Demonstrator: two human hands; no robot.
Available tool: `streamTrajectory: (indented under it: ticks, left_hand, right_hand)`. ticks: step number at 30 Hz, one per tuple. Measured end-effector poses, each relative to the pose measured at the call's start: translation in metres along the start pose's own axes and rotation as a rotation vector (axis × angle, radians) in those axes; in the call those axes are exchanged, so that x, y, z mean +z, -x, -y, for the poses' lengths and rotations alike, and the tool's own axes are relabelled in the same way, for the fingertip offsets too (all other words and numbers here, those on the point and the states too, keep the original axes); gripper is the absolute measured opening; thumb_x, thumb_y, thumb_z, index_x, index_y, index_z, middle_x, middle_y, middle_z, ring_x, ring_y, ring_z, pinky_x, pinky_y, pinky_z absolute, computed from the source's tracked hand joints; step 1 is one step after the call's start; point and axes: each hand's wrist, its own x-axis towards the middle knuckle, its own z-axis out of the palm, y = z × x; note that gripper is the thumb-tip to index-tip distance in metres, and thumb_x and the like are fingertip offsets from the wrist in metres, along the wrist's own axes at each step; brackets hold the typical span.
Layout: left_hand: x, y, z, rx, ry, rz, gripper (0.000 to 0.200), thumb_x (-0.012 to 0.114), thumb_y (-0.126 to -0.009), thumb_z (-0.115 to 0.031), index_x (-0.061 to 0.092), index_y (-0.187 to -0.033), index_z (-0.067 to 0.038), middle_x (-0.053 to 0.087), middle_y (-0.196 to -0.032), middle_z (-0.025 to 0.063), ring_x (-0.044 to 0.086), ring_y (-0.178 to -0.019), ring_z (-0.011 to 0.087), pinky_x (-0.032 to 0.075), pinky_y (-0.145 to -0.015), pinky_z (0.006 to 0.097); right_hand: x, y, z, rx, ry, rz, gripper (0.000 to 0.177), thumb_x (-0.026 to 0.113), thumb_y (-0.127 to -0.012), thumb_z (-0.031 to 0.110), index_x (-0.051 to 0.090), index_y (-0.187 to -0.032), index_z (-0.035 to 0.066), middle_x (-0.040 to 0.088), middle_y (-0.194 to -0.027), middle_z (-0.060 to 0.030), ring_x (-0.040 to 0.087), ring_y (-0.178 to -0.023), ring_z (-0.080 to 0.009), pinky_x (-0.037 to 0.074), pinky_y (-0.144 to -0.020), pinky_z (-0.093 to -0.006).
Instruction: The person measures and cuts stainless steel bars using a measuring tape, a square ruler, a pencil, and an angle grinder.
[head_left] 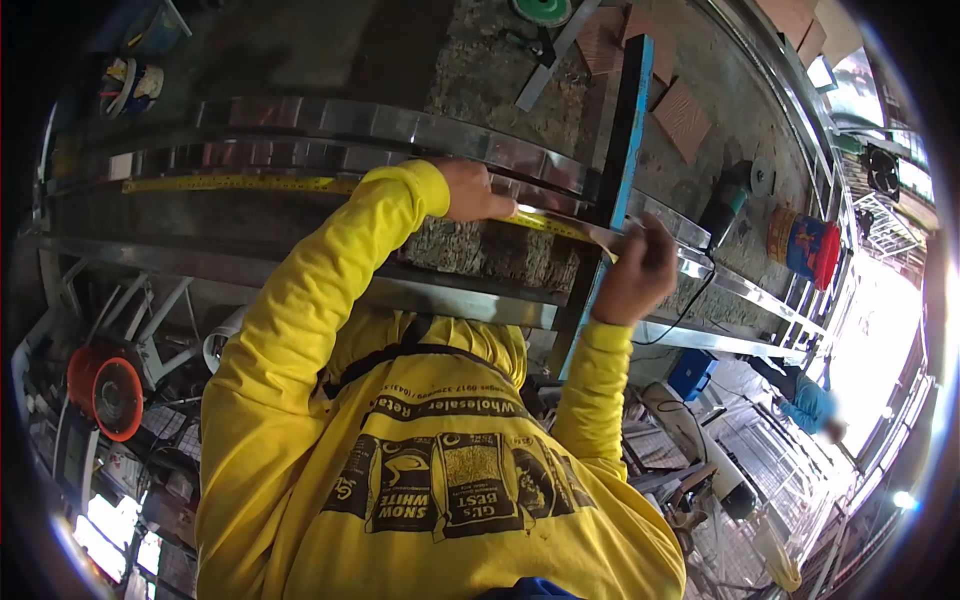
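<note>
A yellow tape measure (240,183) lies stretched along a long shiny steel tube (330,120) on the rough worktop. My left hand (472,190), in a yellow sleeve, pinches the tape down against the tube. My right hand (636,268) is closed around the tape's far end, where it meets a dark upright bar with a blue edge (625,130) that crosses the tubes. My yellow printed shirt fills the lower middle of the view.
An angle grinder (735,195) with its cable and a red and blue can (805,245) sit to the right of my right hand. Rust-coloured tiles (682,115) and a green disc (540,8) lie farther back. An orange cut-off saw (105,392) stands low at the left.
</note>
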Motion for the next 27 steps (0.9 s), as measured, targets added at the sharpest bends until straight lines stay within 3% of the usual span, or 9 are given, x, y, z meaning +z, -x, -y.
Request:
streamTrajectory:
  ticks: [2,4,6,8,9,12,18,23,27]
  left_hand:
    - [-0.002,0.003,-0.002,-0.015,0.003,-0.01,0.072,0.054,-0.093,-0.068,0.078,-0.086,-0.001,0.072,-0.082,0.0204,0.07,-0.085,0.0354,0.053,-0.086,0.0455]
    - [-0.002,0.002,-0.001,-0.004,0.0,0.008,0.073,0.054,-0.094,-0.067,0.076,-0.082,0.001,0.071,-0.079,0.0196,0.069,-0.081,0.0339,0.053,-0.083,0.0452]
    - [-0.001,0.0,0.001,0.024,-0.002,0.001,0.072,0.054,-0.095,-0.066,0.075,-0.081,0.001,0.07,-0.076,0.0191,0.068,-0.077,0.0332,0.052,-0.081,0.0447]
    - [-0.001,-0.001,0.001,-0.002,0.006,0.022,0.071,0.054,-0.096,-0.065,0.075,-0.079,0.001,0.069,-0.073,0.0178,0.067,-0.074,0.0319,0.052,-0.08,0.044]
    - [-0.001,-0.001,0.001,-0.015,0.008,0.033,0.071,0.054,-0.096,-0.065,0.075,-0.079,0.001,0.068,-0.072,0.0172,0.067,-0.073,0.0312,0.052,-0.079,0.0436]
    - [-0.003,-0.001,0.001,-0.039,0.011,0.079,0.076,0.051,-0.094,-0.069,0.078,-0.09,0.002,0.072,-0.086,0.0224,0.07,-0.09,0.0361,0.051,-0.09,0.0468]
    - [-0.001,-0.003,0.005,-0.022,0.008,0.042,0.069,0.055,-0.097,-0.063,0.076,-0.085,0.001,0.069,-0.072,0.0128,0.067,-0.071,0.025,0.052,-0.076,0.0403]
    - [0.003,0.003,0.008,0.081,-0.052,-0.096,0.056,0.062,-0.097,-0.055,0.074,-0.087,-0.001,0.069,-0.075,0.0159,0.066,-0.07,0.0298,0.052,-0.074,0.0417]
    - [0.008,0.029,0.002,0.49,-0.312,-0.535,0.029,0.074,-0.092,-0.038,0.071,-0.099,-0.01,0.069,-0.091,0.0076,0.066,-0.087,0.0315,0.053,-0.081,0.0443]
  right_hand:
    - [-0.047,-0.014,-0.012,0.305,-0.178,-0.026,0.017,0.066,-0.087,-0.009,0.067,-0.103,-0.002,0.067,-0.091,-0.0085,0.066,-0.079,-0.0181,0.057,-0.069,-0.0293]
    - [-0.087,-0.016,-0.048,-0.263,0.511,0.076,0.006,0.063,-0.09,-0.005,0.064,-0.096,-0.003,0.065,-0.089,-0.008,0.066,-0.078,-0.0169,0.057,-0.066,-0.0285]
    - [-0.125,-0.022,-0.1,0.559,-0.676,-0.066,0.002,0.063,-0.091,0.002,0.063,-0.092,0.0,0.065,-0.085,-0.0051,0.066,-0.077,-0.018,0.054,-0.059,-0.0314]
    - [-0.167,-0.015,-0.148,0.711,-0.979,0.151,0.004,0.062,-0.09,0.003,0.064,-0.093,0.002,0.065,-0.085,-0.0039,0.066,-0.075,-0.0194,0.054,-0.059,-0.0342]
    - [-0.177,-0.009,-0.166,0.748,-0.628,0.109,0.014,0.063,-0.089,0.006,0.066,-0.102,0.005,0.064,-0.082,-0.0085,0.065,-0.074,-0.0257,0.055,-0.066,-0.0406]
    - [-0.137,0.011,-0.144,0.093,0.632,0.533,0.031,0.065,-0.091,0.017,0.061,-0.12,0.008,0.067,-0.086,-0.0173,0.068,-0.079,-0.0382,0.056,-0.072,-0.047]
    - [-0.096,0.011,-0.175,0.071,0.593,0.604,0.064,0.076,-0.083,0.03,0.048,-0.137,0.011,0.071,-0.104,-0.0261,0.065,-0.099,-0.0509,0.053,-0.079,-0.058]
    - [-0.127,-0.022,-0.164,0.004,0.556,0.733,0.049,0.082,-0.075,0.036,0.071,-0.109,0.002,0.069,-0.096,-0.0203,0.067,-0.087,-0.0419,0.055,-0.078,-0.0471]
    - [-0.22,-0.031,-0.176,0.567,0.033,0.64,0.065,0.081,-0.085,0.034,0.058,-0.133,-0.005,0.071,-0.113,-0.0174,0.07,-0.104,-0.028,0.056,-0.09,-0.0377]
